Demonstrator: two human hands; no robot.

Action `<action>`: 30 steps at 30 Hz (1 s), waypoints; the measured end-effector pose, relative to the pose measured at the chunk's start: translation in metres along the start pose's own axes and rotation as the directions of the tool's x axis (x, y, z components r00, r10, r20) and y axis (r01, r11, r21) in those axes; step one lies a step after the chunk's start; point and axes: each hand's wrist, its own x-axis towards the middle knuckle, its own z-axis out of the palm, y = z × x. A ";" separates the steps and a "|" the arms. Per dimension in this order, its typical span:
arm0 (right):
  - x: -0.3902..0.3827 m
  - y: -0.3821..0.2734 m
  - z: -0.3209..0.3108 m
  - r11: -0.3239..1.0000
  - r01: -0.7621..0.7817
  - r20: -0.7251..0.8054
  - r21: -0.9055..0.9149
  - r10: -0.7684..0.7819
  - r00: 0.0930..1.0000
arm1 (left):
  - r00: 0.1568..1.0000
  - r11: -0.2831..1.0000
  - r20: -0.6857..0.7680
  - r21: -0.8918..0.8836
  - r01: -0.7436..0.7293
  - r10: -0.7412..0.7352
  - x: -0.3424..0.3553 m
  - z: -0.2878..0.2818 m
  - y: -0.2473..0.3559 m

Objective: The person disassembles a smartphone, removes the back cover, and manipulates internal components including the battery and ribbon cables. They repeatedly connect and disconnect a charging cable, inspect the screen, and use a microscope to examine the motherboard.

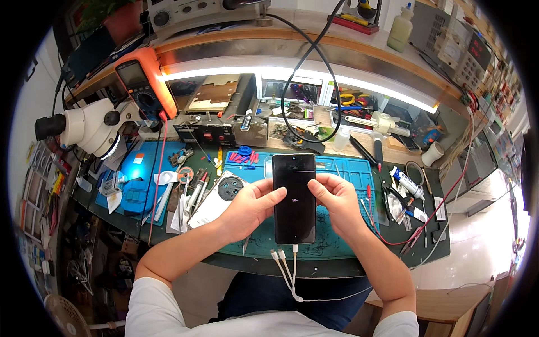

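Note:
A black smartphone (295,219) is held upright over the blue-green work mat (247,253). My left hand (254,201) grips its left edge, thumb on the screen. On the opposite edge, my right hand (336,203) grips it the same way. Small pale characters show on the otherwise dark screen. One plug of a white multi-headed charging cable (295,264) sits in the phone's bottom port, and its other plugs hang loose beside it. A white phone back with a round camera module (229,189) lies left of my left hand.
A microscope (90,126) and an orange multimeter (145,84) stand at the left. Red test leads (393,242), pliers (397,196) and a white tube (409,182) lie to the right. A black cable loop (285,95) hangs in front of the lit shelf.

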 end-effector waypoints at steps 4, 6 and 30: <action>-0.001 0.000 0.002 1.000 -0.008 0.007 0.005 0.008 1.000 | 0.999 0.999 -0.004 -0.001 0.054 -0.054 -0.003 0.001 0.000; -0.002 0.000 0.002 1.000 -0.011 0.008 0.003 0.011 1.000 | 0.996 0.996 0.007 -0.015 0.084 -0.084 -0.001 0.000 -0.003; -0.011 -0.003 0.016 0.886 0.129 -0.056 -0.446 -0.171 0.984 | 0.981 0.993 -0.154 0.042 -0.113 0.118 -0.003 -0.001 -0.005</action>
